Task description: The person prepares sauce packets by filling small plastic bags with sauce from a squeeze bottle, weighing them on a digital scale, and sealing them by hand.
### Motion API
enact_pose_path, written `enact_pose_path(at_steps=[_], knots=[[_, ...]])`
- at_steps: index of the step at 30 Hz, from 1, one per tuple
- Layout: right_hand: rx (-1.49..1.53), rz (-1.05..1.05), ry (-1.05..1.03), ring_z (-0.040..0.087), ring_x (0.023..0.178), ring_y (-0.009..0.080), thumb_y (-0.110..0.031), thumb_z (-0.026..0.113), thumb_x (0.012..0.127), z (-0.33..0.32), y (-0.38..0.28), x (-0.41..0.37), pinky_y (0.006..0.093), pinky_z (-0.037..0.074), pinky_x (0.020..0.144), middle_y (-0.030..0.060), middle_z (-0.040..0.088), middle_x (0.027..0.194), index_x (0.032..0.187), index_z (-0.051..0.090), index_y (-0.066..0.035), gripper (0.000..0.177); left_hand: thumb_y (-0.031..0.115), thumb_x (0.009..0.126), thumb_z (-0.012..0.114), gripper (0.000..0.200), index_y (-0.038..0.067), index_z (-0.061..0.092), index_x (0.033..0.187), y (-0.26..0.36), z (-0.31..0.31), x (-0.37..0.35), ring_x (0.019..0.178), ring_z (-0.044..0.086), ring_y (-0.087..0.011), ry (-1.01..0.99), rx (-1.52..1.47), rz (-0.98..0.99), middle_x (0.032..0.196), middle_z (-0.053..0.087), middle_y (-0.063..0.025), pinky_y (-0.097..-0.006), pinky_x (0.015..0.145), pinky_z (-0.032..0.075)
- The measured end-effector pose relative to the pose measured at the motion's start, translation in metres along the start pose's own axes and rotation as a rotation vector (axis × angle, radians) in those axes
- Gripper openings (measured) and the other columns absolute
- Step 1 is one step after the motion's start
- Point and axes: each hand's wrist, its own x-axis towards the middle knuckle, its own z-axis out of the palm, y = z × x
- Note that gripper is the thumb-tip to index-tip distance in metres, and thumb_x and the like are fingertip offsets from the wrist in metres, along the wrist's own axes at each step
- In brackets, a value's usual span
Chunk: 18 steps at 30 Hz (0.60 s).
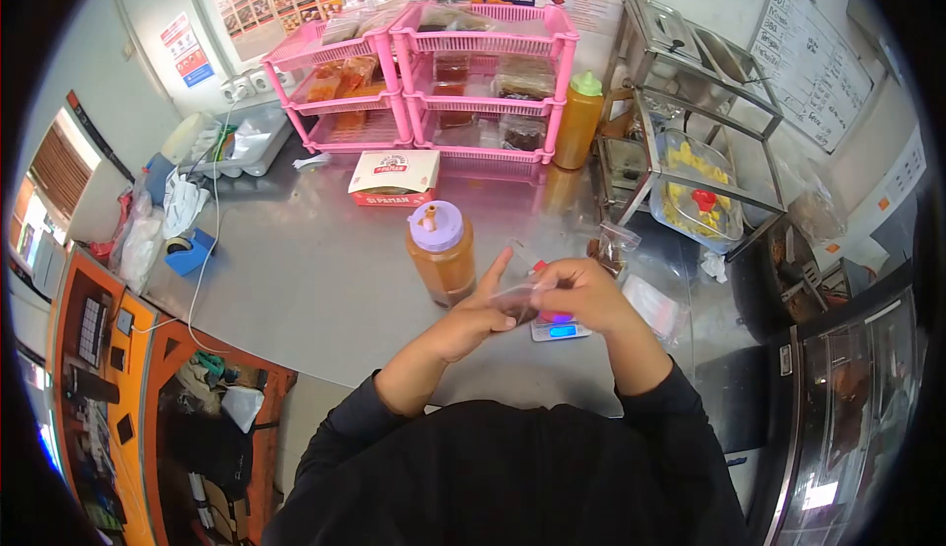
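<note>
Between my two hands is a small clear plastic bag (514,297) with something dark in its lower part. My left hand (475,315) grips the bag from the left, index finger pointing up and thumb near the bag's bottom. The fingers of my right hand (579,293) pinch the bag at its upper right. Just below my right hand a small digital scale (562,330) shows a lit blue display, and a red item on it is mostly covered by that hand. To the left of the hands stands a squeeze bottle (440,255) with a purple lid and orange-brown sauce.
Pink stacked racks (478,88) with packed bags stand at the back, beside a yellow sauce bottle (579,122). In front is a food box (394,177). At right, a metal rack (645,176) stands near a tub (695,191) of yellow pieces and plastic bags (654,307). A tape dispenser (190,251) lies left.
</note>
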Motion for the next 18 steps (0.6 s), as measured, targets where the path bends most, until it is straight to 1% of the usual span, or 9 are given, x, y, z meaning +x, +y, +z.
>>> enact_pose_path(at_steps=[1,2,4,5,8,11,14,17,18], knots=[[0.008,-0.001,0.064,0.052,0.060,0.0074,-0.006,0.062,0.076,-0.008,0.004,-0.001,0.0214,0.041,0.054,0.0029,0.057,0.069,0.079,0.056,-0.001,0.008,0.003,0.073,0.050,0.084,0.012,-0.001,0.139,-0.001,0.000,0.001,0.118,0.037,-0.0248,-0.006,0.099,0.011,0.128,0.038,-0.0188,-0.0361,0.095,0.032],[-0.002,-0.060,0.144,0.050,0.058,0.0061,-0.007,0.061,0.077,-0.010,0.001,-0.001,0.0214,0.039,0.051,0.0008,0.056,0.068,0.080,0.056,-0.002,0.007,0.005,0.076,0.050,0.081,0.011,0.001,0.139,-0.001,-0.001,0.000,0.119,0.036,-0.0249,0.031,0.166,-0.008,0.129,0.037,-0.0187,-0.0362,0.095,0.032],[-0.133,-0.008,0.205,0.054,0.065,0.0067,-0.005,0.060,0.078,-0.025,0.011,0.000,0.0212,0.042,0.057,0.0013,0.059,0.072,0.079,0.056,-0.002,0.005,0.007,0.081,0.051,0.074,0.010,0.005,0.139,-0.001,-0.005,-0.006,0.121,0.034,-0.0251,0.105,0.300,-0.052,0.131,0.035,-0.0185,-0.0364,0.095,0.031],[-0.197,0.017,0.235,0.055,0.068,0.0070,-0.005,0.059,0.078,-0.031,0.019,0.001,0.0211,0.044,0.061,0.0016,0.060,0.075,0.079,0.056,-0.003,0.004,0.009,0.081,0.051,0.072,0.010,0.008,0.139,-0.002,-0.006,-0.008,0.121,0.034,-0.0249,0.114,0.306,-0.082,0.131,0.036,-0.0180,-0.0364,0.095,0.032],[-0.276,0.021,0.368,0.055,0.068,0.0073,-0.006,0.058,0.080,-0.042,0.052,0.003,0.0212,0.045,0.061,0.0018,0.059,0.074,0.080,0.055,-0.003,0.004,0.011,0.083,0.051,0.064,0.010,0.017,0.137,-0.009,-0.011,-0.013,0.119,0.035,-0.0239,0.135,0.311,-0.145,0.129,0.038,-0.0161,-0.0359,0.096,0.032],[-0.107,-0.037,0.448,0.050,0.060,0.0059,-0.007,0.058,0.079,-0.050,0.079,0.006,0.0206,0.039,0.052,0.0002,0.056,0.068,0.080,0.054,-0.002,0.006,0.011,0.083,0.051,0.057,0.009,0.026,0.134,-0.022,-0.018,-0.015,0.116,0.037,-0.0219,0.140,0.288,-0.154,0.127,0.040,-0.0133,-0.0346,0.095,0.033],[-0.029,-0.077,0.531,0.052,0.062,0.0064,-0.006,0.058,0.079,-0.048,0.078,0.001,0.0203,0.040,0.055,0.0013,0.057,0.070,0.081,0.054,-0.002,0.005,0.011,0.084,0.051,0.051,0.008,0.032,0.131,-0.026,-0.022,-0.017,0.112,0.040,-0.0198,0.137,0.282,-0.154,0.125,0.042,-0.0110,-0.0332,0.094,0.035],[0.006,-0.082,0.523,0.059,0.071,0.0120,-0.004,0.055,0.080,-0.054,0.071,-0.006,0.0236,0.047,0.064,0.0052,0.061,0.077,0.085,0.053,-0.001,0.005,0.011,0.084,0.052,0.048,0.008,0.035,0.128,-0.029,-0.022,-0.018,0.109,0.041,-0.0187,0.148,0.287,-0.146,0.123,0.043,-0.0100,-0.0324,0.093,0.036],[-0.031,-0.059,0.497,0.059,0.075,0.0129,-0.004,0.056,0.080,-0.059,0.075,-0.007,0.0243,0.047,0.067,0.0059,0.061,0.081,0.088,0.053,-0.001,0.009,0.011,0.084,0.052,0.047,0.008,0.036,0.128,-0.030,-0.024,-0.019,0.109,0.041,-0.0186,0.154,0.293,-0.143,0.122,0.044,-0.0099,-0.0324,0.092,0.036]])
